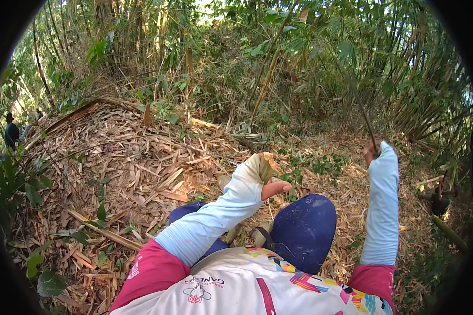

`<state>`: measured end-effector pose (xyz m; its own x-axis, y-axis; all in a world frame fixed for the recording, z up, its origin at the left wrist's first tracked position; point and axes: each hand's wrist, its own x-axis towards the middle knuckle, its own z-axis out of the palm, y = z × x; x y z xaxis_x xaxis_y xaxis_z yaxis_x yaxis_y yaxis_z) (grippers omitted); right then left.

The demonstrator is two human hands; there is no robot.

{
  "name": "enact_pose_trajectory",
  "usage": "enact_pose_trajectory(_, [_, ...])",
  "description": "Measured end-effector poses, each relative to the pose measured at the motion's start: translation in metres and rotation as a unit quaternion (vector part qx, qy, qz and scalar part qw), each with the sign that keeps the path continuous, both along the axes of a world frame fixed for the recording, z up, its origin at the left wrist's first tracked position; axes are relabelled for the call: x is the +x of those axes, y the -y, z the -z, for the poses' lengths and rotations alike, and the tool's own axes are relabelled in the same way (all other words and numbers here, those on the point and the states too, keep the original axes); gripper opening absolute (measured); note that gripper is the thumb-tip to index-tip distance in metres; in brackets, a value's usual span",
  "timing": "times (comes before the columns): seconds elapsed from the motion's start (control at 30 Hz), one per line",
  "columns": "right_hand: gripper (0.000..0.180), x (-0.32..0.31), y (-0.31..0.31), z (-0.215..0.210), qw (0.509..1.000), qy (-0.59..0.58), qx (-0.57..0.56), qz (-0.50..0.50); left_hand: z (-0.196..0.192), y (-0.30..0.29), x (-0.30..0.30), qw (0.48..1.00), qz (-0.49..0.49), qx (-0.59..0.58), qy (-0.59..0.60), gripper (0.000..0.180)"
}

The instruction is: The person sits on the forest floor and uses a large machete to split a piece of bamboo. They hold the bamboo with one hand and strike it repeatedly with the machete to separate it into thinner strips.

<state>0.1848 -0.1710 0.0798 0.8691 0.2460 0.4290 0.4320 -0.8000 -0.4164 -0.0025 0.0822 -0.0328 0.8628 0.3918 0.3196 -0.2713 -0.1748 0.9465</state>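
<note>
My left hand (276, 189) is in front of my knees, its back covered by a light-blue sleeve and the thumb stretched to the right. It is closed on what looks like a short bamboo piece (267, 167), olive-brown with a pale tan cut end; most of it is hidden by the hand and sleeve. Raised out to the right, my right hand (372, 156) is wrapped round the grip of a machete (363, 113). Its long, thin, dark blade points up and slightly left, blurred toward the tip. The blade and the bamboo piece are well apart.
Dry bamboo leaves (136, 157) cover the sloping ground. A split bamboo length (110, 232) lies at the left. Dense bamboo stems (415, 105) stand behind. A person (10, 131) is far left; a dark shape (439, 202) and a green pole (449, 233) are at the right.
</note>
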Motion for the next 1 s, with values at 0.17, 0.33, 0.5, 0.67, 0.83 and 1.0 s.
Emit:
enact_pose_trajectory(0.17, [0.019,-0.030,0.008,0.066,1.000,-0.010,0.013,-0.022,0.002,-0.002,0.009,0.997,-0.014,-0.067,-0.027,0.051])
enact_pose_trajectory(0.33, [0.021,-0.049,-0.022,0.083,0.981,-0.119,0.135,-0.072,-0.001,0.002,0.007,0.995,-0.010,-0.101,0.022,0.046])
enact_pose_trajectory(0.5, [0.024,-0.063,-0.056,0.079,0.951,-0.154,0.168,-0.209,-0.002,0.015,0.007,0.971,0.021,-0.214,0.103,0.043])
enact_pose_trajectory(0.67, [0.024,-0.080,-0.091,0.055,0.910,-0.196,0.180,-0.319,0.007,0.010,-0.005,0.990,0.019,-0.104,0.096,0.038])
enact_pose_trajectory(0.83, [0.021,-0.089,-0.109,0.044,0.923,-0.103,0.136,-0.345,-0.003,0.011,-0.020,0.998,-0.019,-0.046,0.037,0.046])
enact_pose_trajectory(1.0, [0.033,-0.083,-0.109,0.077,0.898,0.005,0.149,-0.413,0.037,0.005,-0.003,0.959,0.084,-0.175,0.207,0.040])
